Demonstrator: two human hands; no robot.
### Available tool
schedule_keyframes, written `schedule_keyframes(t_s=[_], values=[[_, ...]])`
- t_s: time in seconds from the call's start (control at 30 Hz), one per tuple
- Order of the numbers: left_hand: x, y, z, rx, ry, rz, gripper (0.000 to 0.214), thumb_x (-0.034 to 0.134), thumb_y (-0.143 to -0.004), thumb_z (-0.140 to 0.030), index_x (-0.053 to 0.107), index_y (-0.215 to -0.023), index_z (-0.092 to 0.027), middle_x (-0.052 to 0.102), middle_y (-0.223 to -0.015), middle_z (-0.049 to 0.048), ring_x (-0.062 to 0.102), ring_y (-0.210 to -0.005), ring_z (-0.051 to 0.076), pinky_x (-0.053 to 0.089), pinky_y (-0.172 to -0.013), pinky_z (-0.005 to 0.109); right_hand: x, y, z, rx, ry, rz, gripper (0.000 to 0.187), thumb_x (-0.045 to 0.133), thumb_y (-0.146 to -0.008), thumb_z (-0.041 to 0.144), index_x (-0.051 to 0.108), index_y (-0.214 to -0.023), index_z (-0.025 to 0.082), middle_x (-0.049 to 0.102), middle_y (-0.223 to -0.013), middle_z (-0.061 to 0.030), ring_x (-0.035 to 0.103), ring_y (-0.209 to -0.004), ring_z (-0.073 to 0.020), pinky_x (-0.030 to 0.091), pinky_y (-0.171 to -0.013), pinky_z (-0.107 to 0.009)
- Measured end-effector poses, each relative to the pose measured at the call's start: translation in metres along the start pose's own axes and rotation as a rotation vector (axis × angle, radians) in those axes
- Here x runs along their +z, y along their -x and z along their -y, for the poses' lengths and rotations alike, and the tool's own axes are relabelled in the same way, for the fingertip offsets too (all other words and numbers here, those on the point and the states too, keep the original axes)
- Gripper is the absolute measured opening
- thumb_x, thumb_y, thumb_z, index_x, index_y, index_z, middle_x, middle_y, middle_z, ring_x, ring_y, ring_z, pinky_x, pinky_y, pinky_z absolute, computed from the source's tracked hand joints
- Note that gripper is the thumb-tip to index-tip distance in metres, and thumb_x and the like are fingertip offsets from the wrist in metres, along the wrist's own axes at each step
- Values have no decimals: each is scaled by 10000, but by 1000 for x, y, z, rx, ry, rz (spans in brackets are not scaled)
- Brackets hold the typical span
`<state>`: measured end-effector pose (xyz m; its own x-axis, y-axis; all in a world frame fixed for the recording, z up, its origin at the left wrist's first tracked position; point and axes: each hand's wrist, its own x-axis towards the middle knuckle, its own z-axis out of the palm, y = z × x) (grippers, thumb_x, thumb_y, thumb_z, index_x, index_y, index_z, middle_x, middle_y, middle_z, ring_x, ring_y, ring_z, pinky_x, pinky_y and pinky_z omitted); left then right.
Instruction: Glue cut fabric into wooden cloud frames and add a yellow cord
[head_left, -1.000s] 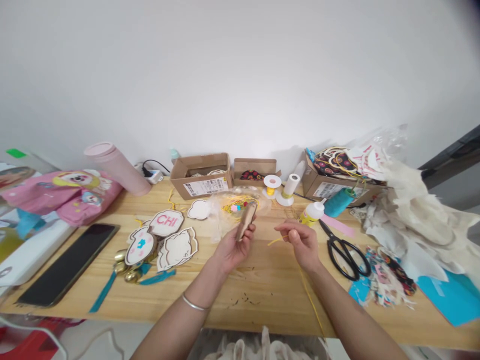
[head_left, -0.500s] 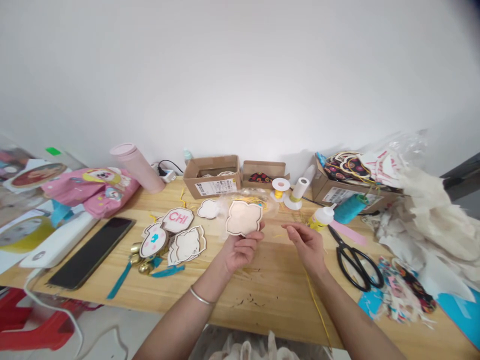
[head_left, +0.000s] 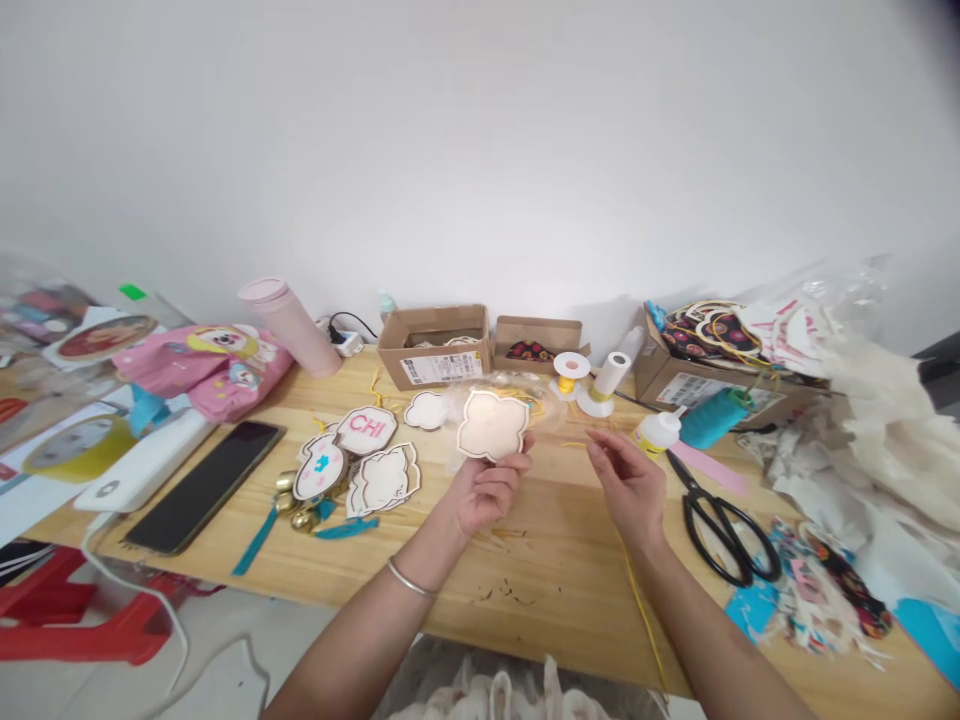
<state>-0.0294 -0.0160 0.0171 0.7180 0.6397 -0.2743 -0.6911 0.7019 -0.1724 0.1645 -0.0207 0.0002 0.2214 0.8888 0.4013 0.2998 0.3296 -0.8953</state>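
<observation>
My left hand (head_left: 489, 492) is closed around the lower edge of a flower-shaped cream piece (head_left: 493, 425) with a dark-lined pale border, held upright above the table. To its right, my right hand (head_left: 628, 488) pinches a yellow cord (head_left: 643, 610). A short end of this cord pokes out leftward past the fingertips, and its long part hangs down beside the wrist over the table edge. The cord's end is apart from the piece. Behind the piece lies a clear plastic bag (head_left: 551, 405) with yellow cords in it.
Left on the wooden table (head_left: 555, 610) are blank and decorated shapes (head_left: 384, 478), bells (head_left: 304, 517) and a phone (head_left: 206, 487). Black scissors (head_left: 724, 530), a glue bottle (head_left: 658, 432), teal thread (head_left: 716, 418) and fabric scraps (head_left: 817, 590) lie right. Cardboard boxes (head_left: 435, 350) and spools (head_left: 611, 380) line the wall.
The view has swung slightly left, so everything sits a little farther right. Both hands keep their grips, and the right-hand fingers have shifted slightly on the cord.
</observation>
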Motion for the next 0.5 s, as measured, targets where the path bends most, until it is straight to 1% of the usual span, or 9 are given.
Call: schedule_keyframes(t_s=[0.2,0.3,0.5], values=[[4,1,2,0,-12,-15,320,327,-862,-116,442,-1155,-172,400,-559,-52,385,-314,19,262,-255,73,2,0,3,14,-14,-27,190,576,-769,308,666,-895,199,559,-662,-8,431,-514,-94,362,-449,-219],[3,1,2,-4,-6,-13,310,330,-869,-124,444,-1154,-167,399,-562,-54,394,-313,12,265,-256,65,2,0,5,22,-17,-35,180,588,-759,297,669,-889,202,553,-645,4,423,-505,-86,369,-449,-212],[-1,1,0,-16,10,-10,298,321,-878,-128,452,-1145,-156,388,-569,-53,392,-313,4,262,-259,55,3,0,9,31,-21,-29,172,600,-746,307,668,-868,206,590,-670,0,426,-487,-77,365,-429,-204]])
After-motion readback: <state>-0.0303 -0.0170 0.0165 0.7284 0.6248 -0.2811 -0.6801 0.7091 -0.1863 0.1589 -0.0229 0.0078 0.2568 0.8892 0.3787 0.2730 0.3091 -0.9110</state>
